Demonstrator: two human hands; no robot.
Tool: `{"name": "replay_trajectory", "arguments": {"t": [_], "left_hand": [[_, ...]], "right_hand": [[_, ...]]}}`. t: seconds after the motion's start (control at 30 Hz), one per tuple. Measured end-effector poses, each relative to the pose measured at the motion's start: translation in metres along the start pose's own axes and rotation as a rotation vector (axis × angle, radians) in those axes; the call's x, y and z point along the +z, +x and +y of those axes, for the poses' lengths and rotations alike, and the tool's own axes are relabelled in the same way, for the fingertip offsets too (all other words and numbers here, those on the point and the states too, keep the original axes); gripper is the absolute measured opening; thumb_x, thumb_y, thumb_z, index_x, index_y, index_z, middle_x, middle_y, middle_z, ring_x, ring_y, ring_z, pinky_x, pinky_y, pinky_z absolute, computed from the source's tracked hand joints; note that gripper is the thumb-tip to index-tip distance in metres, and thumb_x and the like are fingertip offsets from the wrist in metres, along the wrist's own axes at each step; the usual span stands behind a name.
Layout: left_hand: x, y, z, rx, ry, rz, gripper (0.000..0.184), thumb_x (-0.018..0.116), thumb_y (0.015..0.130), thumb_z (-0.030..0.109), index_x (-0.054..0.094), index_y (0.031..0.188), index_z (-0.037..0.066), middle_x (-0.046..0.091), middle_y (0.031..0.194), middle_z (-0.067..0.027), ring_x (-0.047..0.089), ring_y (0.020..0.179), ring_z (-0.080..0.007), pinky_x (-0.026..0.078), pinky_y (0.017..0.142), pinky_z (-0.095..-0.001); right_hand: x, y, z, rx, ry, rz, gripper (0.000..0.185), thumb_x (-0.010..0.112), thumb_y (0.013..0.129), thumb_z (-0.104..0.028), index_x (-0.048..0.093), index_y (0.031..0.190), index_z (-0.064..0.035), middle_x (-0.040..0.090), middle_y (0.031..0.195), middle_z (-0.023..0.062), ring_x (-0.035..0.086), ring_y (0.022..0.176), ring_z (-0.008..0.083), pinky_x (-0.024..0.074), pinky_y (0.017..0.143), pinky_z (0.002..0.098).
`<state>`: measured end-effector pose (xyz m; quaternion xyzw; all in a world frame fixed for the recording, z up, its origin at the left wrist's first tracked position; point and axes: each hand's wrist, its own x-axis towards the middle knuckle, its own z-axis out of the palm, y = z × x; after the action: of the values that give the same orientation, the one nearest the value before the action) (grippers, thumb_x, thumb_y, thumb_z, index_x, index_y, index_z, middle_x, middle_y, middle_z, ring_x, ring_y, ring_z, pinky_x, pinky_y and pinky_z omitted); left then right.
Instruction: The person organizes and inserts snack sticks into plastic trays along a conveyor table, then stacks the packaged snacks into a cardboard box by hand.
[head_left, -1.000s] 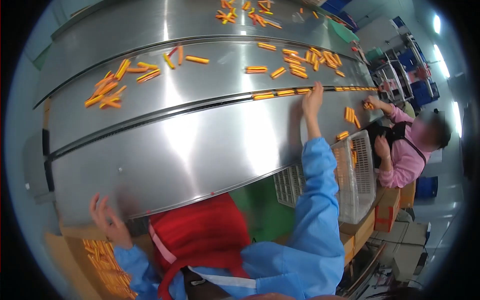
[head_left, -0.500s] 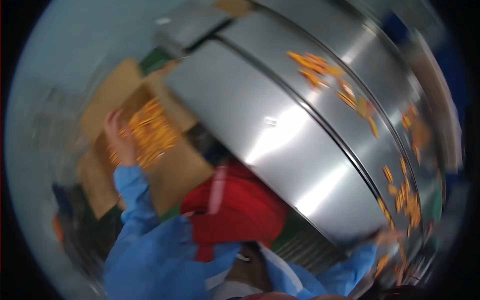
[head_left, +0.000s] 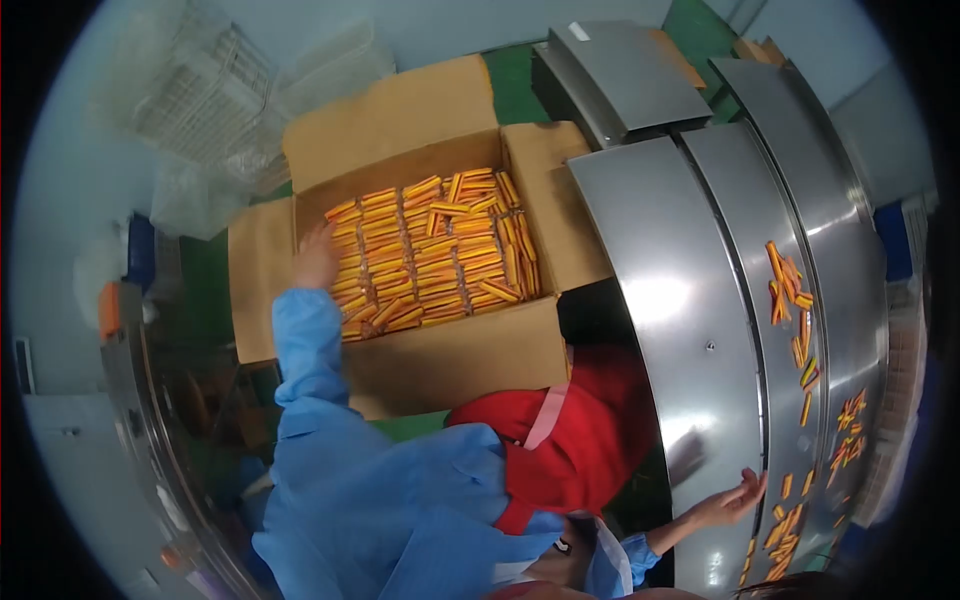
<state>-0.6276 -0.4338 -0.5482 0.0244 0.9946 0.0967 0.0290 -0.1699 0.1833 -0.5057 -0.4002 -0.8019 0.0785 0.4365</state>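
Observation:
A large cardboard box (head_left: 440,360) stands with its flaps spread, filled with rows of orange-and-yellow striped wrapped sticks (head_left: 430,262). My left hand (head_left: 316,258) is at the box's left inner wall, beside the leftmost row; its fingers look stretched out and I see nothing held in them. On the other side, my right hand (head_left: 733,500) hovers at the steel table (head_left: 680,250), fingers extended and nothing in them. Near it lies a heap of loose sticks (head_left: 783,535). Another cluster of sticks (head_left: 790,285) lies farther up the table.
Red cloth (head_left: 580,450) covers my lap between box and table. Beyond the box are stacked white crates (head_left: 205,95) and clear plastic. A steel unit (head_left: 630,80) stands at the table's far end. More sticks (head_left: 850,430) lie on the outer steel strip.
My view has turned towards the box, which now sits nearer the centre, and the blur has gone. My left hand stays at the box's left side; my right stays by the table.

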Motion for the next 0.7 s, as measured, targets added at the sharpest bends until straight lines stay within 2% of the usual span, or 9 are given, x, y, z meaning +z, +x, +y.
{"name": "replay_trajectory", "arguments": {"t": [0.07, 0.13, 0.17, 0.23, 0.33, 0.37, 0.43, 0.57, 0.7], "left_hand": [[0.012, -0.001, -0.025, -0.105, 0.094, -0.078, 0.052, 0.062, 0.091, 0.022, 0.049, 0.14, 0.013, 0.047, 0.144, -0.0149, 0.043, 0.133, -0.0349, 0.036, 0.109, -0.0452], [0.016, 0.002, -0.038, 0.235, -0.118, -0.628, 0.053, 0.06, 0.094, 0.023, 0.043, 0.144, 0.012, 0.04, 0.148, -0.0182, 0.038, 0.134, -0.0376, 0.032, 0.112, -0.042], [0.026, -0.011, -0.045, 0.222, -0.122, -0.639, 0.053, 0.06, 0.094, 0.023, 0.043, 0.144, 0.012, 0.04, 0.148, -0.0182, 0.038, 0.134, -0.0376, 0.032, 0.112, -0.042], [0.045, -0.04, -0.051, 0.413, 0.12, -0.474, 0.068, 0.063, 0.093, 0.033, 0.033, 0.149, 0.008, 0.037, 0.148, -0.0229, 0.034, 0.136, -0.0393, 0.028, 0.113, -0.0444], [0.035, -0.044, -0.037, 0.269, -0.185, -0.456, 0.089, 0.07, 0.085, 0.046, 0.027, 0.149, 0.002, 0.038, 0.145, -0.0259, 0.035, 0.136, -0.039, 0.03, 0.109, -0.0485], [0.029, -0.042, -0.032, 0.27, -0.184, -0.454, 0.089, 0.07, 0.085, 0.046, 0.027, 0.149, 0.002, 0.038, 0.145, -0.0259, 0.035, 0.136, -0.039, 0.03, 0.109, -0.0485], [0.021, -0.039, -0.024, 0.208, 0.157, -0.523, 0.098, 0.075, 0.075, 0.057, 0.033, 0.141, -0.002, 0.047, 0.136, -0.0251, 0.043, 0.128, -0.0416, 0.037, 0.102, -0.0518], [0.029, -0.035, -0.026, 0.125, 0.139, -0.619, 0.086, 0.081, 0.071, 0.049, 0.041, 0.131, 0.001, 0.056, 0.123, -0.0246, 0.052, 0.117, -0.0426, 0.041, 0.096, -0.0469], [0.045, -0.033, -0.042, 0.242, 0.106, -0.528, 0.076, 0.086, 0.067, 0.036, 0.044, 0.121, 0.002, 0.061, 0.11, -0.0251, 0.058, 0.104, -0.0433, 0.047, 0.089, -0.0472]], "right_hand": [[0.019, 0.006, -0.023, 0.031, 0.248, -0.105, 0.034, 0.043, 0.102, -0.009, 0.052, 0.134, -0.0018, 0.065, 0.095, 0.0125, 0.062, 0.088, 0.0192, 0.0511, 0.079, 0.0316], [0.039, 0.017, -0.055, 0.0, 0.281, -0.168, 0.034, 0.043, 0.101, -0.008, 0.052, 0.134, -0.0019, 0.064, 0.092, 0.012, 0.06, 0.084, 0.0182, 0.0504, 0.077, 0.0309], [0.048, 0.023, -0.069, -0.028, 0.321, -0.211, 0.035, 0.043, 0.101, -0.006, 0.052, 0.134, -0.002, 0.064, 0.09, 0.0115, 0.059, 0.08, 0.0172, 0.0497, 0.075, 0.0302], [0.061, 0.035, -0.088, -0.037, 0.415, -0.25, 0.034, 0.043, 0.101, -0.007, 0.053, 0.133, -0.0025, 0.064, 0.089, 0.0113, 0.058, 0.078, 0.016, 0.0492, 0.072, 0.0294], [0.068, 0.04, -0.106, -0.014, 0.426, -0.201, 0.033, 0.043, 0.104, -0.011, 0.052, 0.135, -0.004, 0.065, 0.093, 0.0103, 0.06, 0.081, 0.0138, 0.0513, 0.073, 0.0272], [0.071, 0.039, -0.111, -0.013, 0.429, -0.199, 0.033, 0.043, 0.104, -0.011, 0.052, 0.135, -0.004, 0.065, 0.093, 0.0103, 0.06, 0.081, 0.0138, 0.0513, 0.073, 0.0272], [0.075, 0.038, -0.116, 0.01, 0.423, -0.187, 0.033, 0.043, 0.103, -0.01, 0.052, 0.135, -0.0046, 0.066, 0.093, 0.0103, 0.061, 0.08, 0.014, 0.0521, 0.075, 0.0271], [0.081, 0.032, -0.107, 0.016, 0.493, -0.22, 0.034, 0.044, 0.102, -0.008, 0.053, 0.134, -0.0052, 0.067, 0.093, 0.0103, 0.062, 0.08, 0.0143, 0.0526, 0.076, 0.027], [0.079, 0.027, -0.087, 0.057, 0.448, -0.284, 0.034, 0.044, 0.101, -0.006, 0.054, 0.133, -0.0053, 0.065, 0.092, 0.0088, 0.061, 0.079, 0.013, 0.0502, 0.073, 0.0268]]}}
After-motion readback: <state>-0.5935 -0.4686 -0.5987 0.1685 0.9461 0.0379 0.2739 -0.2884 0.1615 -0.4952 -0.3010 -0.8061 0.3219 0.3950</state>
